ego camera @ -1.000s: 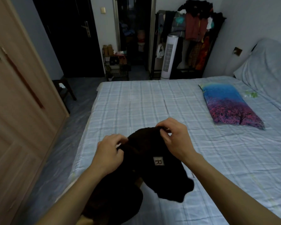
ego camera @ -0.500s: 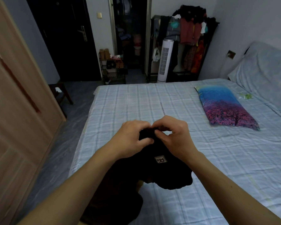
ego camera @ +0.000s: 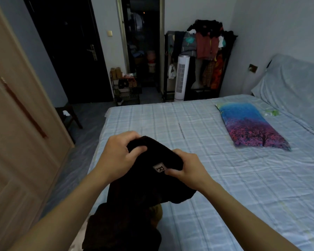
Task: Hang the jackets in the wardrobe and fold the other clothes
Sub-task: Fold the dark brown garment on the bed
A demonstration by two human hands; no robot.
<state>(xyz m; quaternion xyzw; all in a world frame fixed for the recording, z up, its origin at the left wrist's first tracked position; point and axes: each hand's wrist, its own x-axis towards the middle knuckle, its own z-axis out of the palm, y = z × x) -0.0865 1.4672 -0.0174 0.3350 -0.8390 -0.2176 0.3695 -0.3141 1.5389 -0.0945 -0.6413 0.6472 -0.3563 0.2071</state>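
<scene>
A black fleecy garment [ego camera: 145,185] with a small white patch bearing the letter R hangs in front of me over the near left corner of the bed [ego camera: 225,178]. My left hand [ego camera: 120,156] grips its top edge, thumb pressed into the fabric. My right hand [ego camera: 187,169] pinches the cloth just right of the patch. The garment's lower part bunches up dark at the bottom of the view, over something tan. The wooden wardrobe [ego camera: 13,142] stands to the left with its doors closed.
A blue and purple tree-print pillow [ego camera: 250,127] lies on the checked sheet at right. Behind the bed stand a white tower fan [ego camera: 182,77], a loaded clothes rack [ego camera: 207,51], a shoe shelf [ego camera: 125,87] and a dark stool [ego camera: 69,115].
My hands, which met at the garment's top half a second ago, have moved apart: the left higher on the top edge, the right down beside the patch. The garment is lifted a little.
</scene>
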